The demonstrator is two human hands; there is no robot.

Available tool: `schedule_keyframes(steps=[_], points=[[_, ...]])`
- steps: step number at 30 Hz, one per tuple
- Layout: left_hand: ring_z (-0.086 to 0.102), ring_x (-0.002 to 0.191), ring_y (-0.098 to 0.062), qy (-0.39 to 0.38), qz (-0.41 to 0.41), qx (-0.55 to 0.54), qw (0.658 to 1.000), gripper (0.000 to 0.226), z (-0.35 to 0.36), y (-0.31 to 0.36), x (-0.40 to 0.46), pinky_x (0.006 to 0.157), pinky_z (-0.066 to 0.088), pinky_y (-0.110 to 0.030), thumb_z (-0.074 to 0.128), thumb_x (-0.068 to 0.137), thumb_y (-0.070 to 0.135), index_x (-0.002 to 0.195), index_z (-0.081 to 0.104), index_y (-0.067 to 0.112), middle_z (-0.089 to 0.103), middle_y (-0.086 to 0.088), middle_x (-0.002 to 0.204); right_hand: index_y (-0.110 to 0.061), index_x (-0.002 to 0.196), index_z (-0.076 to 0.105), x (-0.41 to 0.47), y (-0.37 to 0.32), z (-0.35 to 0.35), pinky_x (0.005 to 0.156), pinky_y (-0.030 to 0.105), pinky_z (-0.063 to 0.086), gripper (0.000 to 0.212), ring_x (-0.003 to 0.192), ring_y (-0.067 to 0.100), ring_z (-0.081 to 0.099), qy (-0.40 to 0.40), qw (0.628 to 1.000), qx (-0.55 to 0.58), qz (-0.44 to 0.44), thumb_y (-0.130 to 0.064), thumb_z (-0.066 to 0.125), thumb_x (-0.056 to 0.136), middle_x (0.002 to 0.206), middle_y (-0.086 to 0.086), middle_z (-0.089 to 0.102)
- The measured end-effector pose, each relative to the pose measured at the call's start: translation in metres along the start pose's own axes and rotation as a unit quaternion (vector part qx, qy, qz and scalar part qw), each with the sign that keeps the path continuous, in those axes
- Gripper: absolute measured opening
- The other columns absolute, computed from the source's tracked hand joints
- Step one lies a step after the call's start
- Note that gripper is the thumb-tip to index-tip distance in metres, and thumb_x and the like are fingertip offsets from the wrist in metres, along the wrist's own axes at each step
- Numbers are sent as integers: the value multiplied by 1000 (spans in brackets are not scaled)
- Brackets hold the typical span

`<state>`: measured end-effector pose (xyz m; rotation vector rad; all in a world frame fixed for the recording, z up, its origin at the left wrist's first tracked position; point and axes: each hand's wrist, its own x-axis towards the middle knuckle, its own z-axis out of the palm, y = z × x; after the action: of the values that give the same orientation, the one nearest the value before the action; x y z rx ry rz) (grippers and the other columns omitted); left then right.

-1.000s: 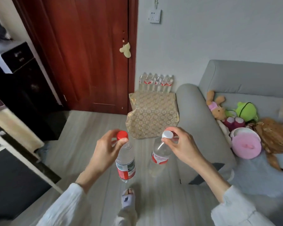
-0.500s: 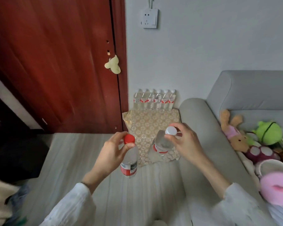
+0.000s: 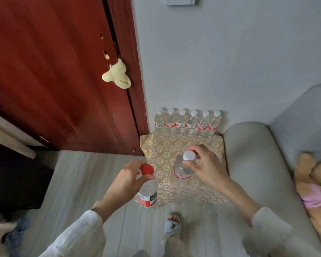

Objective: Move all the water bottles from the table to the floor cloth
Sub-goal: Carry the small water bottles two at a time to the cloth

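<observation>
Two water bottles hang in the air over the floor, each pinched at the neck just under its cap. The red-capped bottle (image 3: 148, 190) is held by the left hand (image 3: 127, 180), fingers closed around the cap end, its base over the near left corner of the floor cloth (image 3: 202, 190). The white-capped bottle (image 3: 183, 168) is gripped the same way by the right hand (image 3: 207, 167), above the middle of the cloth.

Six bottles (image 3: 186, 123) already stand in a row at the cloth's far edge, against the wall (image 3: 230, 62). The sofa arm (image 3: 258, 164) runs just beside the cloth on the right.

The likely trouble is the hold itself — a fingertip grip lets a full bottle swing, so it may land tilted and tip. The red-capped one could come down off the cloth's edge — on bare floor (image 3: 82, 182). A careless set-down near the row might topple it.
</observation>
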<state>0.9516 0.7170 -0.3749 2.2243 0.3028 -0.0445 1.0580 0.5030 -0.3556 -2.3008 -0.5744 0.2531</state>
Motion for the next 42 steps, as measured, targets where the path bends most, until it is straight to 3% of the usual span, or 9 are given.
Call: schedule_keyframes(steps=[5, 9, 13, 17, 20, 24, 32, 37, 42], points=[[58, 94, -21, -26, -32, 6, 999, 23, 12, -13, 87, 86, 47, -31, 68, 79, 26, 98, 57, 20, 52, 9, 92, -9, 105, 56, 80, 34, 20, 77, 26, 38, 29, 91, 21, 53, -45, 998, -43, -10, -18, 66, 80, 104, 9, 56], [57, 92, -21, -41, -31, 10, 999, 26, 26, -37, 159, 88, 50, -39, 67, 80, 23, 102, 57, 15, 58, 1, 96, -14, 109, 53, 136, 70, 47, 77, 24, 35, 26, 94, 17, 49, -66, 996, -62, 8, -19, 59, 84, 108, 5, 53], [54, 87, -15, -59, -1, 69, 996, 34, 45, -71, 221, 82, 50, -34, 64, 81, 33, 109, 55, 16, 59, 0, 103, -20, 111, 51, 180, 103, 77, 75, 27, 38, 27, 91, 13, 48, -56, 996, -47, 60, -24, 56, 85, 105, -5, 47], [51, 88, -13, -70, 14, 62, 995, 38, 57, -103, 276, 84, 50, -37, 61, 82, 34, 113, 53, 13, 57, -1, 107, -20, 108, 51, 218, 129, 107, 72, 25, 48, 26, 86, 16, 55, -42, 994, -46, 85, -25, 58, 83, 104, -2, 50], [46, 90, -9, -84, 34, 63, 994, 40, 67, -123, 310, 84, 43, -27, 60, 83, 33, 117, 52, 13, 56, -2, 114, -18, 106, 52, 243, 143, 124, 72, 32, 53, 25, 85, 15, 54, -12, 996, -59, 62, -29, 58, 84, 105, 0, 54], [43, 98, -4, -96, 47, 49, 993, 42, 79, -137, 336, 85, 32, -17, 59, 83, 35, 120, 50, 17, 53, 3, 118, -17, 106, 52, 267, 154, 139, 75, 36, 53, 26, 89, 12, 50, 1, 997, -65, 53, -26, 61, 83, 105, 0, 55], [45, 91, -5, -63, 41, 19, 997, 35, 84, -145, 361, 84, 40, -25, 61, 83, 28, 116, 53, 18, 50, 7, 109, -14, 113, 49, 291, 162, 151, 79, 28, 44, 29, 98, 19, 50, -19, 996, -64, 54, -26, 54, 87, 112, 5, 53], [43, 89, 18, -42, 32, -16, 998, 32, 94, -148, 359, 73, 34, -3, 64, 82, 25, 111, 52, 25, 47, 16, 100, -13, 109, 51, 295, 158, 150, 81, 36, 49, 26, 92, 19, 52, -5, 997, -31, 67, -16, 58, 84, 107, 5, 53], [50, 96, -3, -41, 9, -65, 997, 34, 97, -149, 356, 86, 35, -14, 66, 81, 23, 112, 53, 25, 53, 12, 105, -14, 114, 47, 294, 156, 148, 89, 40, 50, 34, 97, 18, 54, -15, 996, 1, 92, -15, 59, 83, 113, 4, 52]])
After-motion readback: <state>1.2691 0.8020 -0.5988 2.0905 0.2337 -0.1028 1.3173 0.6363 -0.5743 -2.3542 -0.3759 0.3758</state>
